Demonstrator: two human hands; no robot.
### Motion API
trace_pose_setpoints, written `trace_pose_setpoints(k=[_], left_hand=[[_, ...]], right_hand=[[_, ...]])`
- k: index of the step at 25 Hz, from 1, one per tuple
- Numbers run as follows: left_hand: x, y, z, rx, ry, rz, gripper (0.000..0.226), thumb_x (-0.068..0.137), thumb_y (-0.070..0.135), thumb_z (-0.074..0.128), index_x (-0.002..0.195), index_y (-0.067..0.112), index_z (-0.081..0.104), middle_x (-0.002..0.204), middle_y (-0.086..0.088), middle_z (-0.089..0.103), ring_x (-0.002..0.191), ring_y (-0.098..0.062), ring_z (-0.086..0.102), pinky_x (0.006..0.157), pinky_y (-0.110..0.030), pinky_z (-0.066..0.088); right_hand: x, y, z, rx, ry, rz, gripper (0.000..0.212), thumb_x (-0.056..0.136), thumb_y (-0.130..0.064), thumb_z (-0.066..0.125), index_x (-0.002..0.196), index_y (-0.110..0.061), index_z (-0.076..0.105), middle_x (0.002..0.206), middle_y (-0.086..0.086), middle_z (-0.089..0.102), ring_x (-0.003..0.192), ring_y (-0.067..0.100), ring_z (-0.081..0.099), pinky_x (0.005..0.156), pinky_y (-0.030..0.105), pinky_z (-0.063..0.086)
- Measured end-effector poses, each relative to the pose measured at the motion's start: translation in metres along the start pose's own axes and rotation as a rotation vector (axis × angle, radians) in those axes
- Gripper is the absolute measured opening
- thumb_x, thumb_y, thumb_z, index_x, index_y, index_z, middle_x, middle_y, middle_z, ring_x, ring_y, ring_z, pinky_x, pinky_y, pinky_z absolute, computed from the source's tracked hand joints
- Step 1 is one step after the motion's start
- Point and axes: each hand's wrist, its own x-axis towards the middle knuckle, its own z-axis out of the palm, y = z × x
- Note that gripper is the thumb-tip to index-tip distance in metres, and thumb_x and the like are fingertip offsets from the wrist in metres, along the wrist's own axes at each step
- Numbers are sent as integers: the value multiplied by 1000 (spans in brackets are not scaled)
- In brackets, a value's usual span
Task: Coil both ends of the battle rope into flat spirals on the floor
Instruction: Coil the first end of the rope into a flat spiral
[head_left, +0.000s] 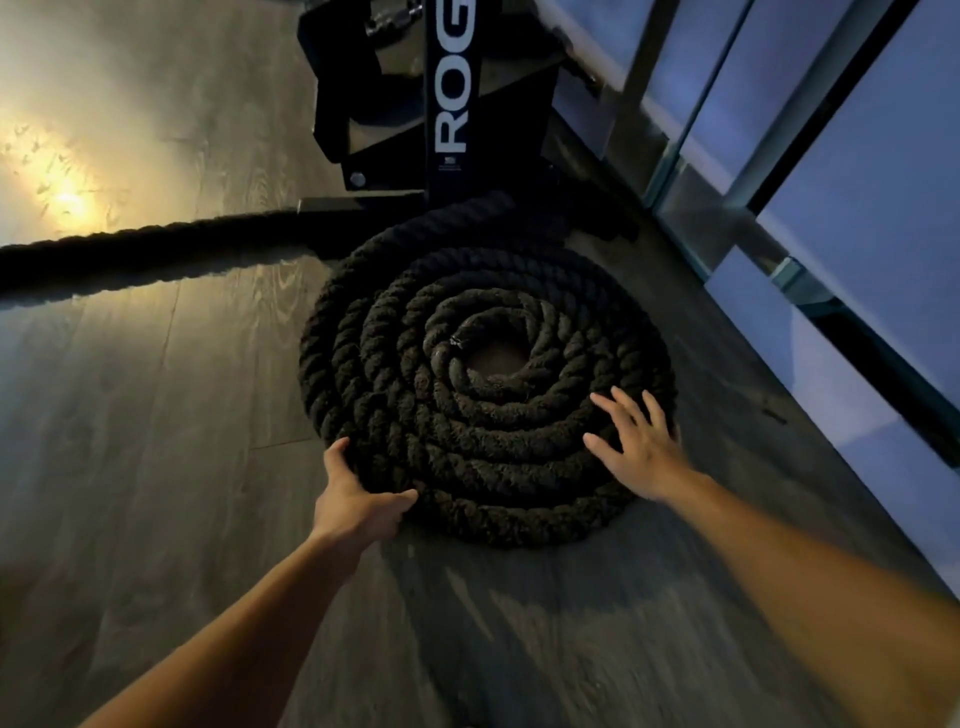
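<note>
Head view: left hand (358, 501) grips the near-left edge of the coiled rope (485, 395) on the floor (156, 415), likely steadying it, while right hand (636, 447) presses flat, fingers spread, keeping loops tight.

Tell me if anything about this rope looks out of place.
The coil lies flat and tight. Only the tail stands out: it runs loose leftward across the floor, not yet wound in. No damage shows.

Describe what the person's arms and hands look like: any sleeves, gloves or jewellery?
The left forearm and right forearm are bare, no sleeves in view. The left hand and right hand wear no gloves, and no rings, watch or wristband show. Dim light and blur hide finer marks.
</note>
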Motion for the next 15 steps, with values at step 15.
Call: trace_pose_setpoints(k=[15], left_hand=[[90,37,-57,247,76,158,75,81,34,77,144,37,38,132,-16,61,106,-36,65,93,-47,56]], right_hand=[[-46,-170,63,-144,89,-421,105,63,-85,55,152,-45,18,168,2,-4,153,29,-13,112,72,-7]])
